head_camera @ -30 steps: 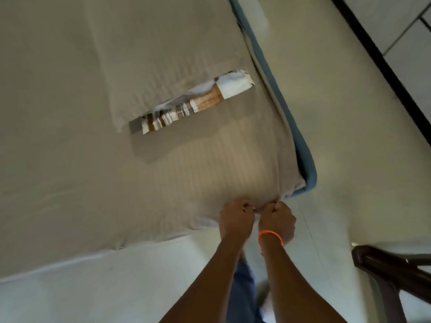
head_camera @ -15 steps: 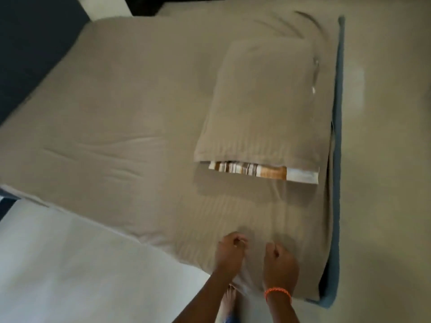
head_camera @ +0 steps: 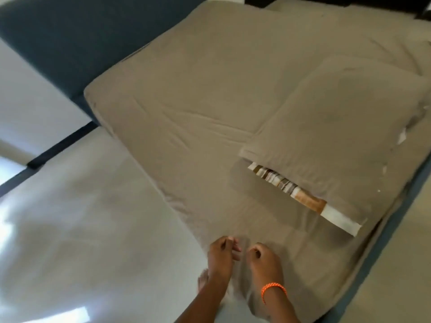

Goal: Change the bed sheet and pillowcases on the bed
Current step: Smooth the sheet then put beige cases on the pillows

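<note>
Sheet (head_camera: 198, 94) edge pinched by left hand (head_camera: 220, 257) and right hand (head_camera: 262, 261) side by side, pillow (head_camera: 326, 136) beyond the right hand.

Head view: regions hidden, cropped or blurred at the bed's near edge.

The pillow (head_camera: 300, 198) shows only a striped strip at the open end of its taupe pillowcase (head_camera: 331, 136), whose far corner the right edge crops. The bed sheet (head_camera: 198, 89) conceals the mattress and runs past the top edge. Both forearms are cut by the bottom edge. Whether the left hand (head_camera: 220, 255) or right hand (head_camera: 263, 261) pinches fabric is indeterminate; motion blur smears the floor (head_camera: 77, 217).
</note>
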The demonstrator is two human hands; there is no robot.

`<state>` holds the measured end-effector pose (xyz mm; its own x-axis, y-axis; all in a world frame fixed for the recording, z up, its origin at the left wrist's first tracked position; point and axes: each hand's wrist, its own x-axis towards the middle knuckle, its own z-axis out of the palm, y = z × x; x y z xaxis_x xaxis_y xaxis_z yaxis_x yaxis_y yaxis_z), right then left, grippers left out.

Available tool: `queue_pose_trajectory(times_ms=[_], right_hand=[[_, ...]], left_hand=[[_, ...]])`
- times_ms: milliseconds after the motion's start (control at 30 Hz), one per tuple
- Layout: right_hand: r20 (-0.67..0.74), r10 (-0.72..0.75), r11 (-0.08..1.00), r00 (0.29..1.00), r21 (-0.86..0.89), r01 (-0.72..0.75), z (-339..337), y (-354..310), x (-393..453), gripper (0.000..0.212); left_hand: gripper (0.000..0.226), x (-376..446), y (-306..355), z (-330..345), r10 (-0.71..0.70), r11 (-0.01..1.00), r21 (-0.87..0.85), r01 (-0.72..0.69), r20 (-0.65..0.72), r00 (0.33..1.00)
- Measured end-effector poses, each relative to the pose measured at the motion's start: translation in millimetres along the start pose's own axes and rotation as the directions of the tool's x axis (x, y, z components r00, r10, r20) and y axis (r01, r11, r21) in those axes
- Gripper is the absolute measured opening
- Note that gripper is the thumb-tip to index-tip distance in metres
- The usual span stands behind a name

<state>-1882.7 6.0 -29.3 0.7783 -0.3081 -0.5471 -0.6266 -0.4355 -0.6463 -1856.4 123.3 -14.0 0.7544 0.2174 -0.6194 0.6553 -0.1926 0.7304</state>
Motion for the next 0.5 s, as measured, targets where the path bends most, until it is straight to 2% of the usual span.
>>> queue_pose_trajectory(times_ms=[100, 167, 267, 333, 400, 500], right_hand=[[0.153, -0.068, 0.996, 0.986, -0.048, 0.077, 44.8, -22.3, -2.9, 0.021], [0.19, -0.128, 0.984, 0.973, -0.098, 0.149, 83.7, -39.3, 5.9, 0.023], [0.233, -0.213, 0.953, 0.949, -0.164, 0.254, 143.5, -71.9, 27.7, 0.02], [0.235, -0.283, 0.923, 0.93, -0.196, 0.331, 184.6, -105.1, 44.4, 0.021], [0.193, -0.377, 0.873, 0.906, -0.251, 0.417, 230.1, -144.1, 65.3, 0.022], [0.147, -0.449, 0.815, 0.881, -0.337, 0.471, 284.0, -207.8, 96.2, 0.021]], left_hand=[[0.032, 6.1, -10.3, -32.0, -0.018, 0.998, -0.069, 0.012, -0.085, 0.996], [0.032, 36.0, -21.6, -59.5, -0.028, 0.994, -0.107, 0.012, -0.155, 0.988], [0.03, 95.7, -33.3, -109.2, -0.014, 0.998, -0.064, -0.002, -0.249, 0.968], [0.026, 145.1, -32.7, -148.7, 0.008, 0.998, -0.059, -0.028, -0.313, 0.95], [0.02, 200.6, -32.0, -188.5, 0.035, 0.997, -0.05, -0.055, -0.337, 0.941], [0.011, 268.2, -14.2, -234.4, 0.058, 0.996, -0.042, -0.077, -0.342, 0.938]])
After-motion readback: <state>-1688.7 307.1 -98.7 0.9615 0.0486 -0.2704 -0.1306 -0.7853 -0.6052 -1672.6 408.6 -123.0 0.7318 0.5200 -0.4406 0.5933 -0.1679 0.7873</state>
